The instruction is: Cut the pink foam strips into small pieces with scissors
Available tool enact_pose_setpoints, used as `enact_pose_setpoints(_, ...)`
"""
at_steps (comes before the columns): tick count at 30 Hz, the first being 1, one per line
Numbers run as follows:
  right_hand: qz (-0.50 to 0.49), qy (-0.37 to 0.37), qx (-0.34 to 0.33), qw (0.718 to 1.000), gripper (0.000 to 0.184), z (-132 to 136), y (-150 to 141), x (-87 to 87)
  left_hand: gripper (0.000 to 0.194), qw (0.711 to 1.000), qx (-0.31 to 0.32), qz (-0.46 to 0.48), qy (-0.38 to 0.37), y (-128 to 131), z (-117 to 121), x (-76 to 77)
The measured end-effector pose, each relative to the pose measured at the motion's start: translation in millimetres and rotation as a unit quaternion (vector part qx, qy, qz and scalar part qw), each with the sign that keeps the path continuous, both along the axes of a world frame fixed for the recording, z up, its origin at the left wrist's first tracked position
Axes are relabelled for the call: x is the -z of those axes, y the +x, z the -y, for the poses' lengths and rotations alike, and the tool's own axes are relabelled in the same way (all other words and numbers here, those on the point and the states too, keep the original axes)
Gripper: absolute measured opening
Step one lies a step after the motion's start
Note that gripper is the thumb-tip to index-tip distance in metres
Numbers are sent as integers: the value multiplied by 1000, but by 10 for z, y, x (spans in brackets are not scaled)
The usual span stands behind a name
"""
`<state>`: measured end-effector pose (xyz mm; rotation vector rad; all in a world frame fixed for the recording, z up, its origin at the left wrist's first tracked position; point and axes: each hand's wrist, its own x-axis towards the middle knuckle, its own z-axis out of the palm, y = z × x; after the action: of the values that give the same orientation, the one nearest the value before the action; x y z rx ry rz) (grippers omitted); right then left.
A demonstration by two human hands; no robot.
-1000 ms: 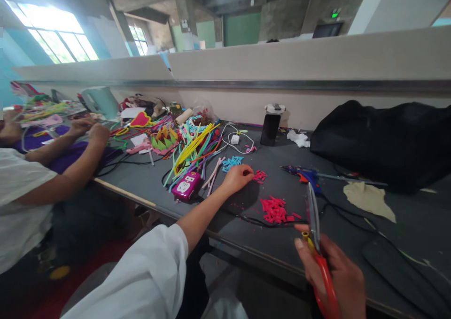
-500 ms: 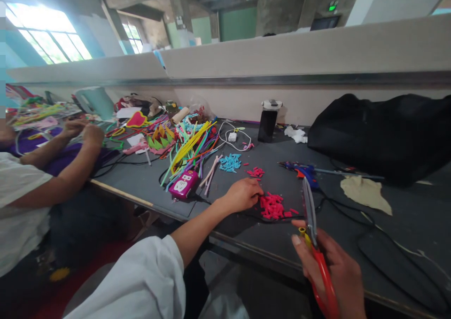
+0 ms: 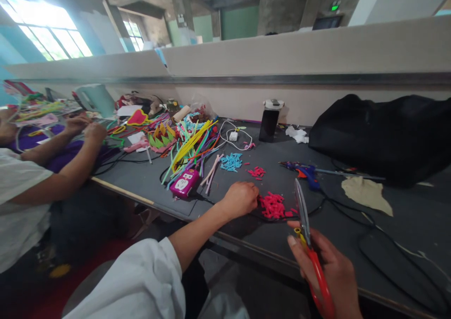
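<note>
My right hand [image 3: 329,272] grips a pair of scissors [image 3: 320,276] by their red handles. The blades point up and look closed. A small yellow piece [image 3: 299,233] shows between thumb and blades; whether it belongs to the scissors I cannot tell. My left hand [image 3: 241,199] rests at the left edge of a pile of short red pieces [image 3: 273,205]. Its fingers are curled down and pressed together, and the fingertips are partly hidden. Behind it lie a smaller group of red pieces [image 3: 257,172] and a pile of short blue pieces [image 3: 231,162].
Colourful pipe cleaners [image 3: 192,145] lie left of the blue pieces, beside a purple box [image 3: 184,183]. A blue glue gun [image 3: 308,175], its black cable, a beige scrap [image 3: 366,194], a bottle [image 3: 269,121] and a black bag [image 3: 380,140] occupy the right. Another person's hands [image 3: 93,133] work at left.
My left hand has shifted slightly left, away from the red pile. My right hand has moved a little left with the scissors, their blades now tilting further left.
</note>
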<state>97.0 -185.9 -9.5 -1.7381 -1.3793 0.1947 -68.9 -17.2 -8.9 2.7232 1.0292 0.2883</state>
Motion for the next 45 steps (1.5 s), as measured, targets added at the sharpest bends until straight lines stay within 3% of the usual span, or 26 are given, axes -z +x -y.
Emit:
enact_pose_setpoints(5, 6, -27, -73, 997, 36, -3, 21, 41, 12, 992, -67, 87, -60, -93, -57, -99)
enact_pose_setpoints(10, 54, 32, -59, 996, 34, -13, -26, 180, 16, 955, -82, 222, -179, -108, 6, -268)
enact_pose_setpoints(12, 67, 56, -42, 995, 36, -13, -46, 222, 14, 883, -75, 347, -306, -72, 92, -315)
enact_pose_setpoints(15, 86, 65, -34, 994, 36, -4, -62, 208, 12, 717, -56, 489, -493, -1, 246, -336)
enact_pose_setpoints(16, 94, 65, -28, 993, 35, 1, -64, 184, 12, 696, -50, 492, -521, 21, 297, -328)
enact_pose_setpoints(18, 114, 66, -4, 991, 36, 7, -65, 125, 12, 707, -34, 459, -537, 58, 392, -294)
enact_pose_setpoints(20, 134, 69, 18, 988, 39, 4, -69, 72, 10, 760, -5, 406, -507, 82, 476, -245)
enact_pose_setpoints(23, 152, 87, 37, 984, 43, -21, -82, 35, 8, 849, 48, 339, -402, 104, 581, -175)
enact_pose_setpoints(27, 143, 115, 19, 983, 40, -50, -90, 69, 7, 904, 71, 308, -287, 137, 670, -121)
enact_pose_setpoints(35, 103, 94, -12, 990, 32, -25, -53, 159, 9, 932, 109, 251, -236, 157, 730, -140)
enact_pose_setpoints(45, 113, 79, -10, 990, 29, -2, -45, 52, 6, 892, 99, 276, -344, 159, 713, -62)
